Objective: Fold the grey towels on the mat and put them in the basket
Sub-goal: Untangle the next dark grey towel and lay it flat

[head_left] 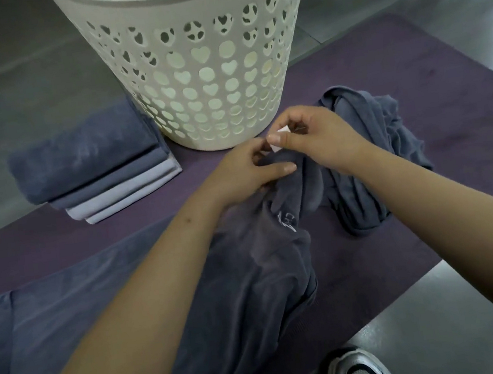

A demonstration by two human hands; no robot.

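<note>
A: Status on hands?

B: Both are pinched on the same spot. The white tag [280, 141] at the edge of the grey towel [252, 281] is held between thumb and fingers of the right hand [324, 138]; the towel edge just beside it is gripped by the left hand [249, 170]. The hands are almost touching.

A: Towel position?

B: It is spread unfolded across the purple mat [413, 74], running from the hands down to the lower left of the view. A second grey towel [370, 150] is bunched on the mat under the right wrist, touching the first. A stack of folded towels [93, 167] sits left of the basket [199, 66], partly off the mat. Whether anything is already in the basket can't be confirmed; pale shapes are seen through the heart holes, possibly just the far wall.

A: Risks?

B: Only the tag and one edge are held, so a lift from here would likely leave the cloth twisted and a square fold would be spoiled. The bunched towel overlaps it and could be dragged along. The basket is close ahead and could be knocked.

A: Surroundings?

B: Dark grey tiled floor [17, 76], dim light. A sneaker [359, 367] is seen at the bottom edge, and a black object at the top right.
</note>
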